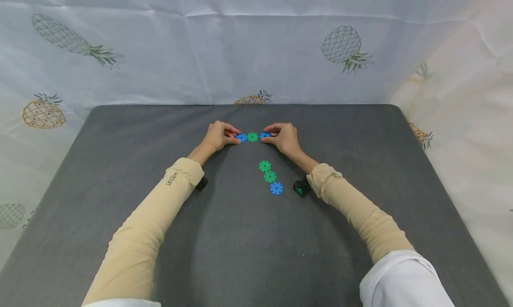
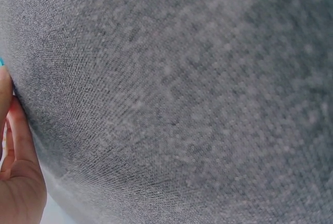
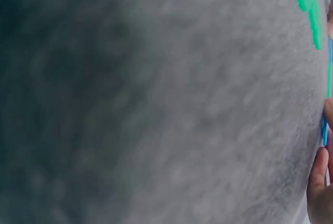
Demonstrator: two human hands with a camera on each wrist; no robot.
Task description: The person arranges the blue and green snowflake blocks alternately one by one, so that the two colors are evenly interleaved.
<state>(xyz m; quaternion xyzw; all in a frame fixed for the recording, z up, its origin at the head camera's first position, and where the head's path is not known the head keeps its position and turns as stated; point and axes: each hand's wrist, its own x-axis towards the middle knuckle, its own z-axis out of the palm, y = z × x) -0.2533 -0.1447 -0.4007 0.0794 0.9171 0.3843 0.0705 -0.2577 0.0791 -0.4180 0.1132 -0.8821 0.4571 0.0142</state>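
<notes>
Near the far side of the table, three notched plastic discs lie in a row in the head view. My left hand (image 1: 216,136) pinches the left blue disc (image 1: 242,138) between thumb and fingers. At the other end, my right hand (image 1: 286,138) holds the right blue disc (image 1: 264,135) by its outer side, partly covering it. Between them is a green disc (image 1: 252,137), meeting the left blue one, with a narrow gap towards the right one. The left wrist view catches only part of the left hand (image 2: 21,167) at its edge.
Closer to me, two green discs (image 1: 265,166) and a blue disc (image 1: 276,188) form a slanting chain on the grey tablecloth (image 1: 232,244). Black wrist devices (image 1: 302,187) sit under both forearms. A pineapple-print curtain (image 1: 248,48) hangs behind the table.
</notes>
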